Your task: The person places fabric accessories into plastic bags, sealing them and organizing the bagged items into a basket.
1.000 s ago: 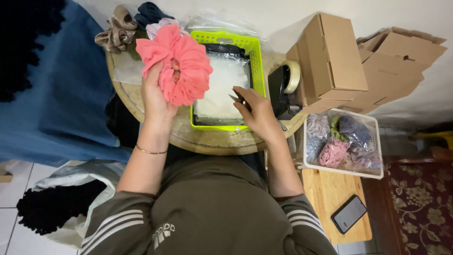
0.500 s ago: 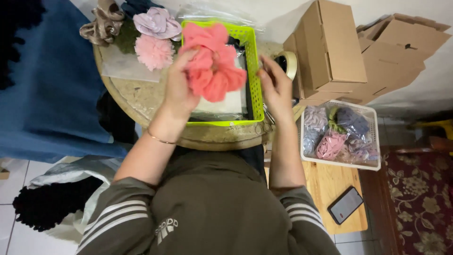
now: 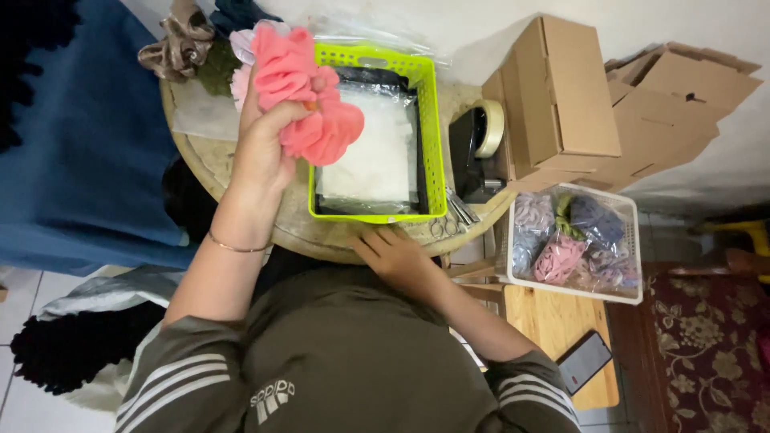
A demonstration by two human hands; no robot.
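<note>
The left hand (image 3: 261,152) grips a ruffled pink fabric scrunchie (image 3: 309,100) above the round tabletop (image 3: 241,180); the right hand (image 3: 397,256) rests loosely open, empty, at its near edge beside a perforated lime plastic basket (image 3: 433,120).

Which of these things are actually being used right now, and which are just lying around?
In use:
left hand gripping pink scrunchie
green basket of clear bags
right hand at the table edge

Lying about:
cardboard boxes
tape dispenser
white basket
phone

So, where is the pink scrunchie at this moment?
In the head view, the pink scrunchie is gripped in the left hand, raised over the left edge of the green basket on the round table.
</note>
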